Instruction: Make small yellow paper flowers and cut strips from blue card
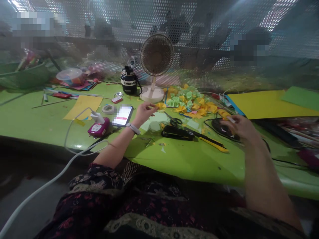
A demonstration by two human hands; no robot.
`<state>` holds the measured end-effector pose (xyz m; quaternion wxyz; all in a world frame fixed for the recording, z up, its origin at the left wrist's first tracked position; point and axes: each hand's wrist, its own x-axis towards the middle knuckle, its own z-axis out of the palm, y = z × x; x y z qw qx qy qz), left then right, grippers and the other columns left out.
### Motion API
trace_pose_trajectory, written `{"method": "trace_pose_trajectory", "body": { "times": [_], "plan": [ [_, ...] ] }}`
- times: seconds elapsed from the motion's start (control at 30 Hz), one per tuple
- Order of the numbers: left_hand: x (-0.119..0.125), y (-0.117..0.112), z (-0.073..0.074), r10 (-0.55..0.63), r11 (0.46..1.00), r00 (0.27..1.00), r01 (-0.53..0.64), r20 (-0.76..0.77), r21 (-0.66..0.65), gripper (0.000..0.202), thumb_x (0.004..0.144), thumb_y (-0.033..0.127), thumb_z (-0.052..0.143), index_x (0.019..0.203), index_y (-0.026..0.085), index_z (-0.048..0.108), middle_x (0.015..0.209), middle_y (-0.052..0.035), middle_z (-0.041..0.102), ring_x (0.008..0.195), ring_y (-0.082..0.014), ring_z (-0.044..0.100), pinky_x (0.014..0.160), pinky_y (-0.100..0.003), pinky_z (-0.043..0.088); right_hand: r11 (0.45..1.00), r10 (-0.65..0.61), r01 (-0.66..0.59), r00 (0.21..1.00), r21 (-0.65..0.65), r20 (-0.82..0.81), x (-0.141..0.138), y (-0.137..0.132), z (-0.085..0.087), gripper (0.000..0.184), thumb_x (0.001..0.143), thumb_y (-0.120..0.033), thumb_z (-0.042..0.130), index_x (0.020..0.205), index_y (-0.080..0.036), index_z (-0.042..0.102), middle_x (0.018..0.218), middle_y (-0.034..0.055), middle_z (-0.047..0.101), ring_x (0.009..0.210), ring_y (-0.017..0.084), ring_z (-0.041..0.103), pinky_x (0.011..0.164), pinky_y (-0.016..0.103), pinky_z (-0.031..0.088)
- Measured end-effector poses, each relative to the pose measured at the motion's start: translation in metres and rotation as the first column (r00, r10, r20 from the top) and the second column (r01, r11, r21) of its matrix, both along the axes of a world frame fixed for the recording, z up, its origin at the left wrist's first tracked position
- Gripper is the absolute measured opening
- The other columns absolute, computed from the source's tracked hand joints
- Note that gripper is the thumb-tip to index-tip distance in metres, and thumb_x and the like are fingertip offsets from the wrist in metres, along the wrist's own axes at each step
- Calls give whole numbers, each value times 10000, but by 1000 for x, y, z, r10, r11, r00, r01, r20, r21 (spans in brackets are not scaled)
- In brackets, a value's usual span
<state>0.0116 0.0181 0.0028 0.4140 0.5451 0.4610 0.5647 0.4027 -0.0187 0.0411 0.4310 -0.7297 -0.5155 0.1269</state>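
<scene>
A green basket (23,76) stands at the far left corner of the green counter (194,162), with a clear tub (69,76) and scattered pens along the far edge to its right. Nearer the front edge lie a yellow sheet (83,107), a purple plug adaptor (99,128) with a white charger in it, a tape roll (108,109) and a phone (122,116). A dark bottle (129,83) and a fan (156,56) stand toward the far edge

The left hand (145,112), palm down past the phone, has its fingers pinched on a small orange paper piece (160,106) — just beside the pile of green and orange paper flowers (190,101) near the far edge. Scissors (176,121), a black stapler (177,133) and a yellow-handled cutter (214,145) lie nearer the front edge. The right hand (241,127) has its fingers closed on an orange tool (223,114) — its kind is unclear — above a black object (218,126). A large yellow sheet (264,103) lies toward the far right corner
</scene>
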Motion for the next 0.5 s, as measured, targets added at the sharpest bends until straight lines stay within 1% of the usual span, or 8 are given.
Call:
{"method": "trace_pose_trajectory", "body": {
  "times": [0.07,0.1,0.17,0.23,0.3,0.4,0.47,0.5],
  "plan": [
    [1,-3,3,-3,1000,1000,3,9,-19,263,737,303,837,847,119,684,706,-40,724,674,-147,714,532,-206,563,993,118,-120,964,5,-239,-21,-3,6,176,658,-128,797,733,-194,652,640,-11,589,530,120,468,548,323,347],
    [2,-4,4,-6,1000,1000,7,19,-27,257,750,294,828,855,119,673,716,-43,725,694,-157,728,527,-202,563,987,159,-153,929,43,-335,-33,-3,8,210,646,-123,797,778,-196,652,674,-18,596,534,112,461,532,315,337],
    [3,-5,4,-11,1000,999,12,38,-26,256,763,288,819,862,121,652,742,-45,722,712,-168,744,519,-196,564,980,191,-149,878,130,-440,-58,-1,13,276,606,-93,788,819,-192,643,740,-15,615,567,101,462,507,292,313],
    [3,-5,3,-12,1000,999,12,50,-3,269,761,296,822,853,125,635,774,-43,719,712,-167,749,518,-192,567,957,277,-184,816,225,-507,-83,2,16,322,567,-112,807,818,-194,623,759,-22,603,587,98,472,475,271,277],
    [4,-5,2,-13,999,999,12,47,33,283,756,311,826,845,131,627,800,-40,716,707,-159,747,529,-194,575,938,333,-215,777,272,-534,-106,7,16,343,532,-141,828,785,-195,603,759,-28,595,596,97,483,457,254,260],
    [5,-6,-1,-26,994,1000,25,1,103,278,761,320,821,854,138,632,794,-38,719,691,-144,733,558,-205,586,906,420,-317,751,279,-509,-137,12,9,333,546,-256,851,746,-201,592,738,-24,601,580,97,465,461,251,311],
    [6,-6,-4,-45,986,998,52,-50,156,263,779,327,804,859,141,637,782,-42,721,682,-139,723,562,-211,582,858,513,-421,727,294,-457,-155,13,3,324,592,-348,840,756,-215,594,737,-16,611,614,121,510,524,276,415],
    [7,-6,-6,-50,981,996,64,-79,184,253,792,332,792,858,143,638,777,-43,721,675,-136,718,556,-209,575,835,549,-451,717,315,-429,-164,13,-1,334,605,-383,836,773,-223,597,767,-8,627,663,140,549,587,299,470]
  ]
}}
